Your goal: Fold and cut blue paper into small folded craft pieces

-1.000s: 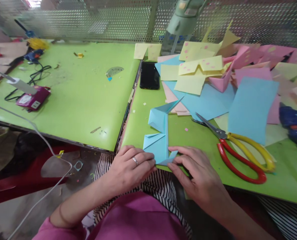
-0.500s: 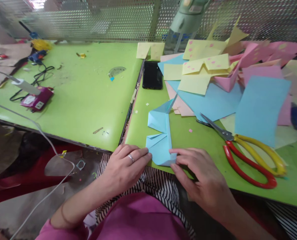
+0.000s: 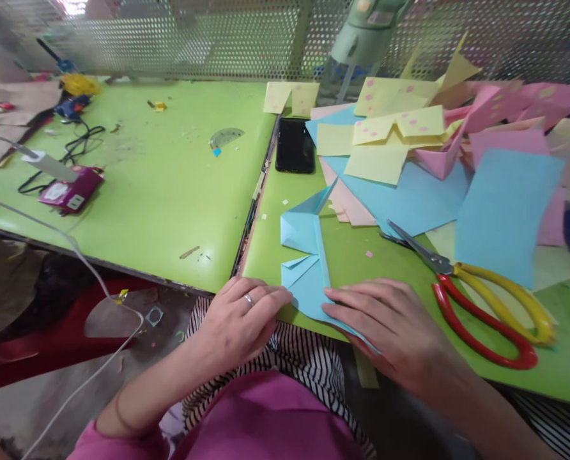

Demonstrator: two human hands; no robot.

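Observation:
A folded sheet of light blue paper (image 3: pixel 305 283) lies at the front edge of the green table, its far end creased into a raised pointed flap. My left hand (image 3: pixel 246 314), with a ring on one finger, pinches the near left edge of the paper between its closed fingertips. My right hand (image 3: pixel 385 322) grips the near right part, fingers pressed together on top and thumb hidden beneath. A narrow blue edge sticks out under this hand, past the table's edge. To the right lie scissors (image 3: pixel 441 263) with one red and one yellow handle, blades slightly apart.
Behind the blue paper lies a black phone (image 3: pixel 295 145). Yellow, pink and blue papers (image 3: pixel 400 191) are heaped at the back right, beside a bottle (image 3: pixel 362 51). On the left stands a purple power box (image 3: pixel 71 190) with a white cable. A seam (image 3: pixel 252 214) divides the tables.
My right hand has moved from pinching the near right corner to lying further over the paper. The corner flap now extends right beneath it. My left hand stays nearly in place.

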